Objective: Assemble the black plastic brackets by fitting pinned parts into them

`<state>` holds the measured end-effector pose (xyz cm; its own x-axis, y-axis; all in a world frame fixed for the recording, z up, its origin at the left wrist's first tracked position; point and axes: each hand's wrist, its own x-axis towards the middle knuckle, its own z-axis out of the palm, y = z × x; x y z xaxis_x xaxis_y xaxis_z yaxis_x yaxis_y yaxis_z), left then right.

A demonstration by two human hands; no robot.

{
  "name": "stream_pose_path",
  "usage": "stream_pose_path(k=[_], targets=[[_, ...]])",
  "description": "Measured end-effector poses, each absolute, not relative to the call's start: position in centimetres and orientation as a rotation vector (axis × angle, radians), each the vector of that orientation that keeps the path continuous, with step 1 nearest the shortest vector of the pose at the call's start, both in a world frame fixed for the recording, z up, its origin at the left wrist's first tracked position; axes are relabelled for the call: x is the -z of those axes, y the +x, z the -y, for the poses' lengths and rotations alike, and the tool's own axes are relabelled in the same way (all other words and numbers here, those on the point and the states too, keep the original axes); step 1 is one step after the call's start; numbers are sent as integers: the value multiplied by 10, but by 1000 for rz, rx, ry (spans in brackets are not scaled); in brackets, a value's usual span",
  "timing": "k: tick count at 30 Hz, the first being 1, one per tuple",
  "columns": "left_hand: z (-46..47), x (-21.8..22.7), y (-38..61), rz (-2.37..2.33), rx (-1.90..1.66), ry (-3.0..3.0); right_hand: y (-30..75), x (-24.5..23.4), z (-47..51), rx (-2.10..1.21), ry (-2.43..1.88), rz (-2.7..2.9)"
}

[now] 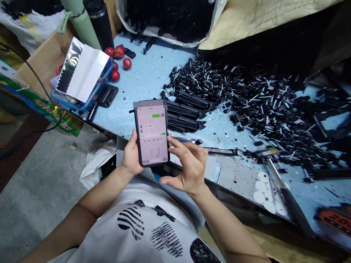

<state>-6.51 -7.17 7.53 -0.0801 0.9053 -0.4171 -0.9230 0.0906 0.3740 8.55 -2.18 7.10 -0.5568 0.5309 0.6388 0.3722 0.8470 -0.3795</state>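
Note:
A black phone (152, 132) with a lit chat screen stands upright in front of me, above the near edge of a light blue table (146, 78). My left hand (131, 155) grips its left side and bottom. My right hand (188, 163) is beside its right edge, thumb out, a finger reaching toward the screen's lower right; it holds nothing. Just behind the phone lie stacked long black plastic strips (186, 110).
A big heap of small black parts with metal pins (261, 99) covers the table's right. A hammer (277, 175) and white discs (262, 189) lie near the front edge. Red fruits (119, 56), two flasks (90, 16) and a blue box (81, 80) sit far left. A bag of black parts (171, 9) stands at the back.

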Motion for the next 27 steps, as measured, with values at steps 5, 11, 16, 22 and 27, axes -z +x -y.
stream_pose_path(k=[5,11,16,22,27], targets=[[72,-76,-66,-654,-1488,43,86,-64,25,-258,-628,2254],[72,-74,-65,-706,-1500,108,85,-61,25,-287,-591,2239],[70,-64,-93,-1090,-1466,302,90,-65,16,-259,-623,2162],[61,-29,-145,-2503,-841,1117,94,-71,6,-292,-631,2098],[51,-7,-149,-2806,-241,1317,102,-86,-5,-277,-643,2053]])
